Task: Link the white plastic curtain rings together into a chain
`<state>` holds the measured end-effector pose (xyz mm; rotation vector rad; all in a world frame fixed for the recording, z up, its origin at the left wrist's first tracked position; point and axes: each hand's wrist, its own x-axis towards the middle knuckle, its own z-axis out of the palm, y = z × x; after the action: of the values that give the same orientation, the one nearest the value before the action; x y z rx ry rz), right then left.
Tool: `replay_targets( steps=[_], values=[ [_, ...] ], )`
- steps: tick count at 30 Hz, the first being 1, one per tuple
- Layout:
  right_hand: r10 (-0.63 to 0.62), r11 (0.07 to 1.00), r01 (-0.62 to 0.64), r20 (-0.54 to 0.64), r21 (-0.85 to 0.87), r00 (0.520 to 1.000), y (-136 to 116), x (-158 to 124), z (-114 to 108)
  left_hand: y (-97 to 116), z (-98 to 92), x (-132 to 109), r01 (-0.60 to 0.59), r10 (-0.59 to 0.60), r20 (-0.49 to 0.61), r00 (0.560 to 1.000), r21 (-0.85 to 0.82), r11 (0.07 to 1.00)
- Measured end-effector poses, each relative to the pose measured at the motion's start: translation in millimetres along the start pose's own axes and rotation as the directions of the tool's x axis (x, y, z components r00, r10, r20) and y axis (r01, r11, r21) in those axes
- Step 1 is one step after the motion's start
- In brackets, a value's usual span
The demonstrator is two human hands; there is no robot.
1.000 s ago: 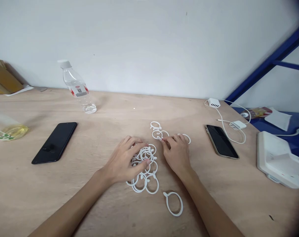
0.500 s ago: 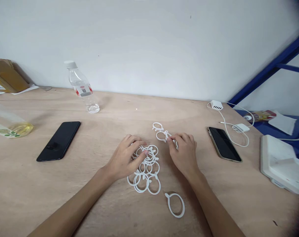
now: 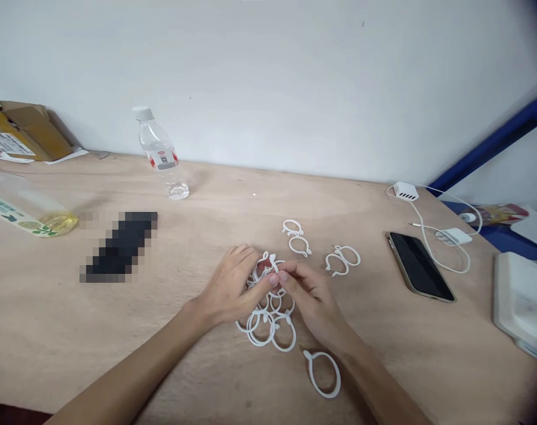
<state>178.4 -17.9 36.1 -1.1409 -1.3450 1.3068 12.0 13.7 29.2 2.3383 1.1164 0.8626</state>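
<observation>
Both hands meet over a pile of white plastic curtain rings (image 3: 283, 336) in the middle of the wooden table. My left hand (image 3: 235, 283) is closed on a white curtain ring (image 3: 256, 273) at the top of the pile, its thumb pointing right. My right hand (image 3: 315, 301) pinches at the same ring's right side, thumb and forefinger near the left thumb tip. Fingers hide part of the ring. Beyond the hands lie two small groups of rings, one pair (image 3: 299, 245) and another pair (image 3: 348, 255). A single ring (image 3: 325, 375) rests nearer to me.
A dark blurred-out phone (image 3: 121, 248) and a clear water bottle (image 3: 164, 156) are at left, with an oil bottle (image 3: 33, 212) and a cardboard box (image 3: 42, 133). On the right are another phone (image 3: 419, 265), a white charger with cables (image 3: 405, 190) and a white device (image 3: 516, 301).
My right hand has left the rings at the back right and moved left and nearer to meet my left hand. Both now grip a ring above the pile. The view has shifted slightly.
</observation>
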Motion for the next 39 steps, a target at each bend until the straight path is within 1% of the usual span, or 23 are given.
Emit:
replay_targets(
  steps=[2,4,7,11,14,16,18,20,21,23,26,28,30,32,34,35,36,37,38,39],
  values=[
    [-0.003,1.000,0.002,-0.020,-0.012,1.000,1,1,1,0,-0.4,-1,0.016,-0.016,0.000,1.000,-0.011,1.000],
    [-0.015,0.999,0.011,-0.072,-0.053,0.997,4,3,1,1,-0.9,-1,0.023,-0.023,0.010,1.000,-0.043,0.999],
    [-0.025,0.997,0.012,-0.155,-0.081,0.988,5,4,1,2,-1.5,-1,-0.041,0.043,0.024,0.999,-0.043,0.998],
    [-0.036,0.999,0.033,-0.159,-0.019,0.987,2,1,3,0,-1.5,-1,-0.165,0.167,-0.023,0.986,0.062,0.984],
    [-0.056,0.998,0.051,-0.176,-0.032,0.983,0,-2,4,1,-1.8,-2,-0.216,0.221,-0.020,0.975,0.146,0.965],
    [-0.049,0.998,0.039,-0.198,-0.056,0.979,0,-2,5,3,-2.5,-3,-0.225,0.235,-0.036,0.971,0.181,0.958],
    [-0.025,0.999,0.018,-0.202,-0.039,0.979,1,-2,6,4,-3.4,-4,-0.182,0.198,-0.070,0.978,0.187,0.965],
    [0.008,1.000,-0.002,-0.188,0.030,0.982,1,-1,6,3,-4.1,-3,-0.115,0.131,-0.084,0.988,0.181,0.977],
    [0.020,0.998,-0.007,-0.180,0.070,0.984,1,0,6,3,-4.1,-3,-0.090,0.104,-0.073,0.992,0.181,0.979],
    [0.031,0.992,-0.011,-0.154,0.127,0.988,2,1,5,1,-3.1,-2,-0.084,0.087,-0.012,0.996,0.166,0.983],
    [0.023,0.990,-0.009,-0.101,0.140,0.995,2,2,3,0,0.9,-2,-0.097,0.091,0.097,0.991,0.056,0.994],
    [0.021,0.992,-0.011,-0.082,0.125,0.996,2,1,2,-1,4.4,-3,-0.075,0.078,0.116,0.990,-0.031,0.997],
    [0.019,0.994,-0.010,-0.079,0.110,0.997,1,-1,2,-1,7.4,-4,-0.046,0.054,0.104,0.993,-0.084,0.995],
    [0.009,0.996,-0.003,-0.079,0.085,0.997,-1,-3,1,-1,9.4,-5,-0.027,0.038,0.095,0.995,-0.107,0.994],
    [0.003,0.999,-0.001,-0.054,0.040,0.999,-2,-2,-2,-1,10.2,-5,-0.017,0.027,0.104,0.994,-0.101,0.995],
    [-0.004,1.000,0.004,-0.049,0.003,0.999,-1,-1,-5,-2,10.1,-4,-0.016,0.026,0.110,0.994,-0.090,0.996],
    [-0.018,0.998,0.014,-0.068,-0.053,0.998,0,1,-9,-3,9.7,-4,-0.017,0.026,0.115,0.993,-0.076,0.997],
    [-0.045,0.990,0.031,-0.107,-0.134,0.993,2,4,-14,-3,8.9,-3,-0.020,0.026,0.116,0.993,-0.059,0.998],
    [-0.101,0.968,0.053,-0.187,-0.246,0.977,6,8,-19,-4,7.7,-2,-0.025,0.029,0.114,0.993,-0.038,0.999],
    [-0.185,0.917,0.065,-0.276,-0.394,0.943,10,11,-26,-4,6.4,-2,-0.033,0.034,0.107,0.994,-0.016,0.999]
  ],
)
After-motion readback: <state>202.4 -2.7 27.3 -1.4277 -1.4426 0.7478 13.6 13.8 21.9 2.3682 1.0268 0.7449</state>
